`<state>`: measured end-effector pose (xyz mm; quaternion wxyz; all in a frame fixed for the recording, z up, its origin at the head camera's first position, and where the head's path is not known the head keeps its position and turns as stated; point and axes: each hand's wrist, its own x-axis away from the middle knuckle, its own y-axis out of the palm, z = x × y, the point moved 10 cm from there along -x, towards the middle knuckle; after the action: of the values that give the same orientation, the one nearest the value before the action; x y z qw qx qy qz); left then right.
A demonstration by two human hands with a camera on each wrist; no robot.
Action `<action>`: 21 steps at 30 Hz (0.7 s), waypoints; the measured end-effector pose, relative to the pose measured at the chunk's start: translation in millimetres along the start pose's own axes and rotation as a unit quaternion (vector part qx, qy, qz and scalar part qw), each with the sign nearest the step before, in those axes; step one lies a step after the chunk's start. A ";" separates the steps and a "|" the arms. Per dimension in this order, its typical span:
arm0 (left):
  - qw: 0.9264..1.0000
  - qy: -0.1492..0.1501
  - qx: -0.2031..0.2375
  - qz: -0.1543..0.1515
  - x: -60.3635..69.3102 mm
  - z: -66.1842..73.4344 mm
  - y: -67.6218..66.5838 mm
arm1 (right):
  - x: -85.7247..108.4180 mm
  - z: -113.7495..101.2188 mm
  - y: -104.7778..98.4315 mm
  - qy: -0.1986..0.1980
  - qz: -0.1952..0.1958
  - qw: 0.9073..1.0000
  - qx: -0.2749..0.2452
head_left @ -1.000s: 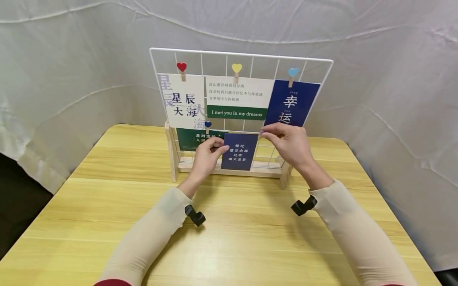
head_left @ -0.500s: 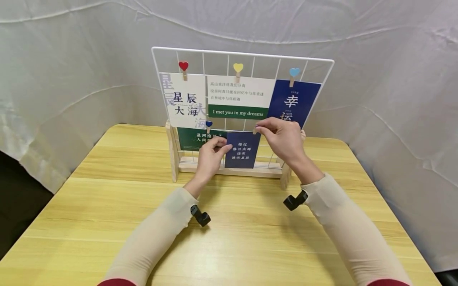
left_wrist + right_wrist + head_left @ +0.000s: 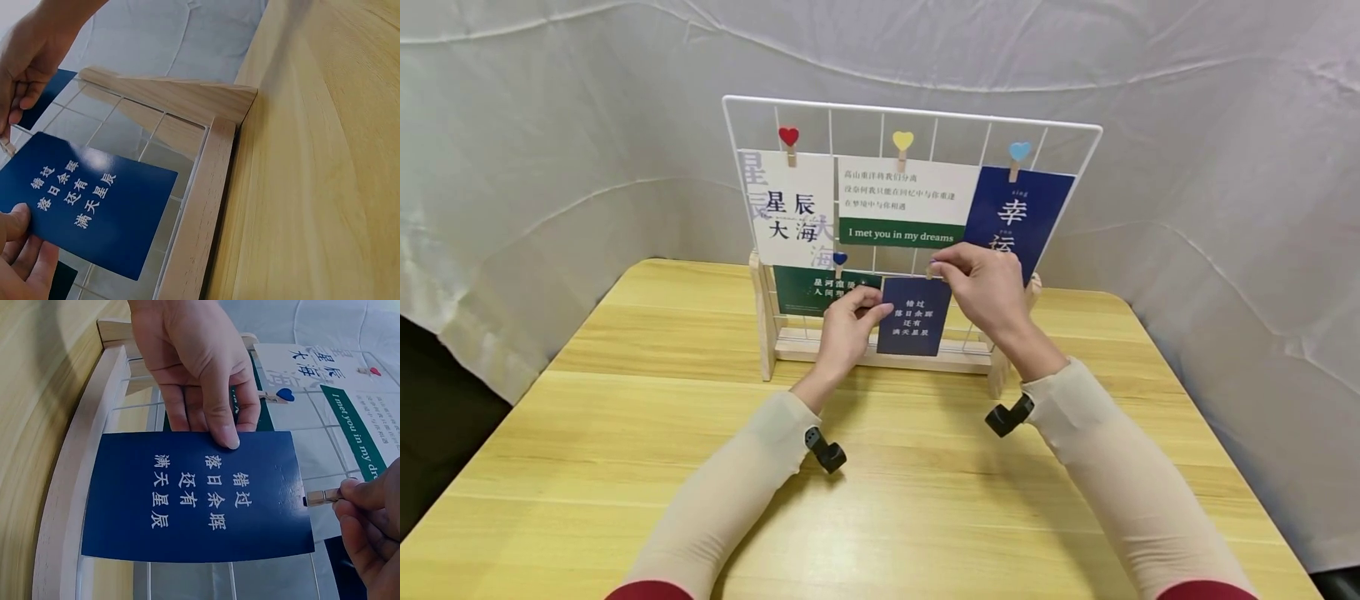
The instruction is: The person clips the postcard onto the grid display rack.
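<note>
My left hand [image 3: 846,332] pinches the left edge of a small dark blue card [image 3: 913,337] with white characters, thumb in front, and holds it upright before the lower part of a white wire grid rack [image 3: 917,112]. Between thumb and fingertips of my right hand [image 3: 991,287] is a small wooden clothespin [image 3: 320,497], its mouth at the card's top edge in the right wrist view. Whether the clothespin bites the card or the wire, I cannot tell. Left of the blue card a green card [image 3: 797,293] hangs from a dark blue heart clothespin [image 3: 284,395].
Along the rack's upper row hang a white card [image 3: 775,179], a white-and-green card [image 3: 880,233] and a blue card [image 3: 1037,200], each under a heart clothespin. The rack's wooden base [image 3: 199,219] stands on a wood-grain table [image 3: 910,500]. A pale curtain [image 3: 587,125] surrounds it.
My right hand has moved left and slightly down, bringing the clothespin from beside the blue card to its top edge. The left hand and card have shifted slightly right.
</note>
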<state>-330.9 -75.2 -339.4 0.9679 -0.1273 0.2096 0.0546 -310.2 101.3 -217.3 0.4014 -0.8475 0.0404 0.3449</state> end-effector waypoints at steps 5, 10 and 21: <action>1.000 0.012 -0.014 0.022 1.0 1.9 -2.1 | 1.0 -3.6 2.7 -0.010 0.006 1.000 0.008; 0.999 0.018 -0.034 0.039 1.5 3.8 -3.5 | -0.1 -2.9 9.0 -0.002 -0.004 1.000 0.016; 0.997 0.016 -0.052 0.057 2.8 6.4 -2.4 | -3.0 -7.5 17.3 -0.013 -0.003 0.999 0.047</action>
<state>-325.5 -75.6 -334.3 0.9519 -0.1660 0.2291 0.1180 -314.3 83.7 -223.4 0.4422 -0.8232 0.0490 0.3526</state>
